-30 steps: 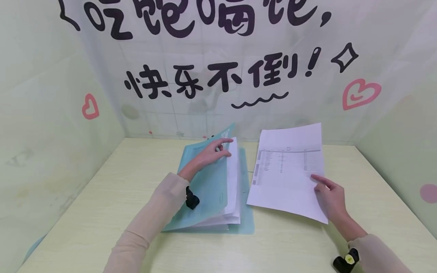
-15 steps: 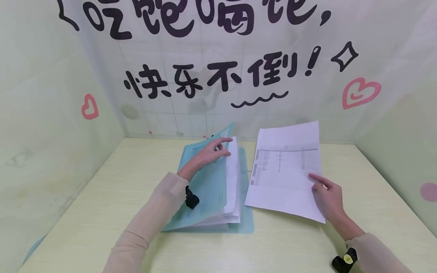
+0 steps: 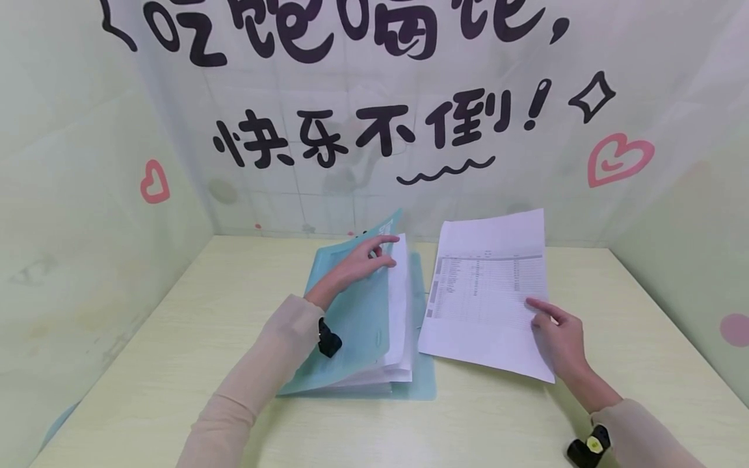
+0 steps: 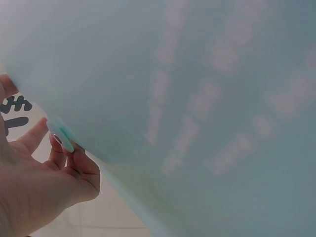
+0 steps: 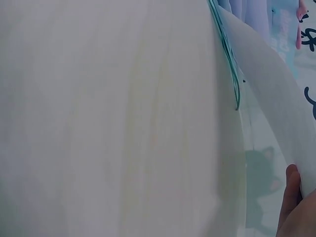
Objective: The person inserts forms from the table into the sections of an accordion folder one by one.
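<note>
A light blue-green folder [image 3: 351, 318] stands half open at the middle of the table, its front cover lifted, with white sheets [image 3: 400, 312] inside. My left hand [image 3: 359, 261] holds the cover near its upper free edge. In the left wrist view the fingers pinch a small teal tab [image 4: 60, 136] at the cover's edge. To the right, my right hand [image 3: 563, 338] grips the right edge of a printed sheet of paper [image 3: 468, 325], thumb and index finger showing. This sheet tilts up toward the back, its left edge close beside the folder. Other right fingers are hidden behind the sheet.
A pale wood-grain table [image 3: 468, 429] lies beneath. Behind it hangs a white backdrop [image 3: 363, 195] with black lettering, and pale walls close in both sides. A bit of blue [image 3: 58, 426] shows at the table's left edge.
My right hand and the printed sheet have shifted slightly left, toward the folder. The left hand and the folder cover have stayed put.
</note>
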A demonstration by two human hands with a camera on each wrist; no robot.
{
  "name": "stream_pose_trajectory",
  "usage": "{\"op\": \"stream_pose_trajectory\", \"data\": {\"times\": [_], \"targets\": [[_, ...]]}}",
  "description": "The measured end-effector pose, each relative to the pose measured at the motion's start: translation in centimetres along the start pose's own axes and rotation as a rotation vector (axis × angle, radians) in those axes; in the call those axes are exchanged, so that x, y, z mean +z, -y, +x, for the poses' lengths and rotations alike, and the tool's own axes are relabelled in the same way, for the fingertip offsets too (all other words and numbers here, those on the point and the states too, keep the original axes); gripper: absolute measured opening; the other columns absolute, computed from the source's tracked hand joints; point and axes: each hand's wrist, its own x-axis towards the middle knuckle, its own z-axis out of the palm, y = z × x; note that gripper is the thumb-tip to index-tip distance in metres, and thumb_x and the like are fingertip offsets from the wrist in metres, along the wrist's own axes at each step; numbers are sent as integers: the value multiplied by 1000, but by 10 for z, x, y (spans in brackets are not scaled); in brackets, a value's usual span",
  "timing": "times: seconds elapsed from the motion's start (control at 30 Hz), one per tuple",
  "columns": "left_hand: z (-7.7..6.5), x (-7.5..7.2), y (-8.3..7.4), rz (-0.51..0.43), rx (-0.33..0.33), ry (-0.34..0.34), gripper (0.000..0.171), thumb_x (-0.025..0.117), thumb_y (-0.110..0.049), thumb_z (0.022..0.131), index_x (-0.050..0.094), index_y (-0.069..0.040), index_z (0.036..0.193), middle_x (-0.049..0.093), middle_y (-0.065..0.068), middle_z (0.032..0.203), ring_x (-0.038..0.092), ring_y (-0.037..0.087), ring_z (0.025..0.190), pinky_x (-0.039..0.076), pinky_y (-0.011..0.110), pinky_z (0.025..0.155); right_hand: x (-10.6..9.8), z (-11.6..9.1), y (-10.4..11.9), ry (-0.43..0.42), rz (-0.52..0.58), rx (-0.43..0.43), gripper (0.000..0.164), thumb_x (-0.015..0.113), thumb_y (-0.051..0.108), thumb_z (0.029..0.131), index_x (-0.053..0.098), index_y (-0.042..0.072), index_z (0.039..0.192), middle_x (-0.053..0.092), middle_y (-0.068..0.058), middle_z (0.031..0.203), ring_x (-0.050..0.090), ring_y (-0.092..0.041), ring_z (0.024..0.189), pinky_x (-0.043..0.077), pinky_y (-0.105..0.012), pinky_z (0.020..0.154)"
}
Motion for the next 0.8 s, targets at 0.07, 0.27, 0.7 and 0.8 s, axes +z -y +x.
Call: {"op": "stream_pose_trajectory", "data": {"times": [0.07,0.27,0.7,0.8], "targets": [[0,0,-1,-2,-6,0,48,56,-30,83,45,-23,129,44,7,91,42,20,80,35,29,63,0,-1,1,2,12,13,38,45,2,81,54,-5,117,45,-14,127,33,-15,115,24,-21,84],[-1,0,-2,-8,-10,6,47,56,-28,83,45,-23,129,44,8,91,42,21,80,34,30,63,2,-2,2,17,62,46,39,45,2,81,51,-6,119,42,-14,129,30,-16,118,24,-25,89],[-1,0,-2,-12,-1,11,46,55,-24,84,45,-23,129,44,8,91,41,21,80,34,29,62,4,-3,5,-7,142,145,41,45,3,81,50,-3,121,39,-12,132,27,-12,121,25,-28,94],[-1,0,-2,-11,0,13,46,55,-24,84,44,-23,129,44,8,91,41,21,79,34,29,62,4,-3,6,-15,171,184,41,46,2,81,51,0,122,37,-10,134,27,-11,120,26,-25,93]]}}
